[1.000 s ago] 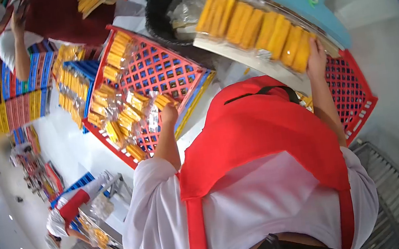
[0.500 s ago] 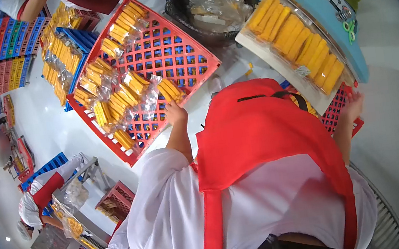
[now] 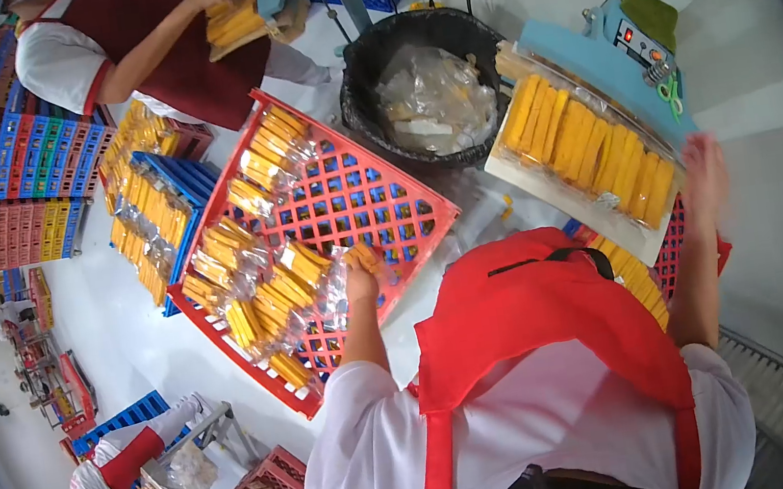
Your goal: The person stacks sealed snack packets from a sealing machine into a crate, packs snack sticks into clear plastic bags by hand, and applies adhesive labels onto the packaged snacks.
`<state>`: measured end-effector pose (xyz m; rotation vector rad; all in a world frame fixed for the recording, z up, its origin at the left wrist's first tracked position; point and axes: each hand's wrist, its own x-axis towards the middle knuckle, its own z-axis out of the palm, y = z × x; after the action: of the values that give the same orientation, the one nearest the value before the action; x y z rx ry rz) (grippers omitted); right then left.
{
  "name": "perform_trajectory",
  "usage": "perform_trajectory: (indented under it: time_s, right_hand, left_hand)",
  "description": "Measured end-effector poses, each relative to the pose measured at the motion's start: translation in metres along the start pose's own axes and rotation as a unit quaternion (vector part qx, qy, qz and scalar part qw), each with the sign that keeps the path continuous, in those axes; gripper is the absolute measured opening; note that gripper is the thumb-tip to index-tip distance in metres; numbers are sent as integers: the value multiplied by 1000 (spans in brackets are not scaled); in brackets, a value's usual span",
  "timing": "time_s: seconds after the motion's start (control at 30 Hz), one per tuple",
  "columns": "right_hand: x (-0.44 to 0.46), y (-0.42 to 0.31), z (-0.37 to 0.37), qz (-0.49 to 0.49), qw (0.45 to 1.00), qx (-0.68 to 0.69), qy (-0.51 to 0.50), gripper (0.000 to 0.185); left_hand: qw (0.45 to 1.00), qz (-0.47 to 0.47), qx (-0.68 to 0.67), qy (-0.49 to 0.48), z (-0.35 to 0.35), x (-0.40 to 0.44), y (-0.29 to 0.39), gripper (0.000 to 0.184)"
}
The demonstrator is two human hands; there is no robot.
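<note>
My left hand [image 3: 363, 284] is closed on a clear bag of yellow sticks [image 3: 365, 257] at the right side of a red plastic crate [image 3: 427, 212]. More bagged yellow sticks [image 3: 271, 305] lie in that crate, to the left of this hand. My right hand [image 3: 703, 186] is raised beside the front corner of a blue sealing machine [image 3: 574, 52]. Its fingers look stretched out, slightly blurred, with nothing visible in them. A row of bagged yellow sticks [image 3: 586, 145] rests on the machine's pale shelf [image 3: 542, 187], left of my right hand.
A black-lined bin [image 3: 363, 100] with plastic scraps stands beyond the crate. Below the shelf, another red crate [image 3: 676, 242] holds yellow sticks. Blue crates [image 3: 166, 165] with bags stand at left. A co-worker in a dark red apron [image 3: 174, 60] works at far left. Green scissors [image 3: 669, 94] hang on the machine.
My left hand has closed on the bag at the crate's right side. My right hand has risen from below the shelf corner to beside the machine. The view has shifted, showing more of the co-worker.
</note>
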<state>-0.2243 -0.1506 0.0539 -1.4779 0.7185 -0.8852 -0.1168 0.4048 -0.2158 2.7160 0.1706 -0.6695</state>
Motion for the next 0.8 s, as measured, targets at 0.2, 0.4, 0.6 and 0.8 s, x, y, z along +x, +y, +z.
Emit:
perform_trajectory:
  time_s: [0.2,0.4,0.6,0.8]
  right_hand:
    - [-35,-19,145,91,925,30,-368,36]
    - [-64,32,210,303,784,111,-531,54]
    - [-97,-13,207,428,478,401,-653,67]
    - [-87,-61,208,186,711,409,-541,63]
  left_hand:
    - [947,13,-196,-253,-164,30,75,35]
    - [769,221,-426,-422,-303,-25,184,40]
    - [740,382,-378,-404,-358,-50,276,45]
    - [603,364,-703,-95,-325,-121,326,64]
